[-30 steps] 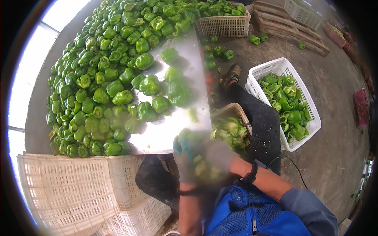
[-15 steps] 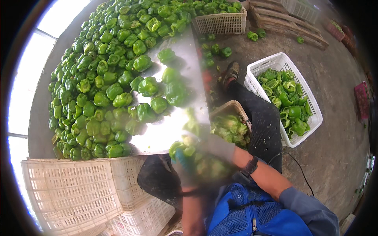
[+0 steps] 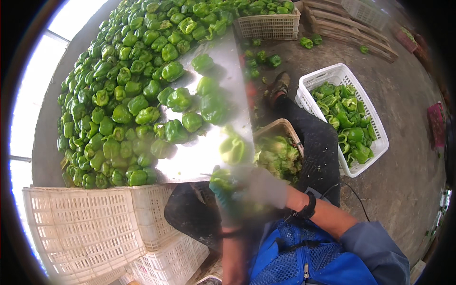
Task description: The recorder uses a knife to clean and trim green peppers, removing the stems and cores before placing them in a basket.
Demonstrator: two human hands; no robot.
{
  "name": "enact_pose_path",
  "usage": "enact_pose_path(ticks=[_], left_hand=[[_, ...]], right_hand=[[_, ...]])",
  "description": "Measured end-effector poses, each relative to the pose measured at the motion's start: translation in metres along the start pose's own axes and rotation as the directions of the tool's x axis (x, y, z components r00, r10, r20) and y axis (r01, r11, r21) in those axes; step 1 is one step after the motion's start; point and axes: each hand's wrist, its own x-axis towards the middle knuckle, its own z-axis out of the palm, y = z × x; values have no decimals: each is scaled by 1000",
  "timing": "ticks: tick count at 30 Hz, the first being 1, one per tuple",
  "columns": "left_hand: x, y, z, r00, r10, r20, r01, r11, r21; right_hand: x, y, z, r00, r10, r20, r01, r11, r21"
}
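Observation:
In my lap, at the near edge of the metal table (image 3: 187, 166), my gloved left hand (image 3: 227, 204) is closed around a green bell pepper (image 3: 220, 178). My right hand (image 3: 267, 187), in a pale grey glove, lies against the right side of that pepper. Blur hides its fingers and anything between them. A pale green pepper piece (image 3: 232, 149) is on the table just beyond my hands. Several whole peppers (image 3: 179, 99) are spread on the bare metal past it, beside a big heap of peppers (image 3: 122, 114) on the left.
Right of my leg stands a white crate (image 3: 383, 142) of opened peppers. A smaller bin (image 3: 299, 142) with pale green scraps is between my leg and the table. Stacked white crates (image 3: 85, 228) stand at lower left. A filled crate (image 3: 268, 29) and wooden pallet (image 3: 349, 29) are farther back.
My right hand has drawn slightly back toward me and lower. The pepper piece that was by my fingers now lies apart on the table. My left hand still holds a pepper.

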Motion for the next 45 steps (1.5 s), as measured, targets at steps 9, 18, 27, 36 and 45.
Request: enact_pose_path(ticks=[9,18,27,36,45], left_hand=[[-9,8,16,964,139,227,-227,874,430],[-20,14,26,961,-229,155,179,943,280],[-28,16,45,971,-174,163,194,974,-114],[-45,15,34,888,-303,346,328,945,-15],[-60,30,65,974,-216,66,155,853,499]], right_hand=[[0,-18,-46,857,464,226,-512,713,479],[-22,-13,-73,798,445,407,-597,488,636],[-35,-25,-78,893,437,108,-437,784,441],[-48,-13,-99,892,429,142,-447,790,420],[-77,13,-98,973,24,-229,-73,975,-212]])
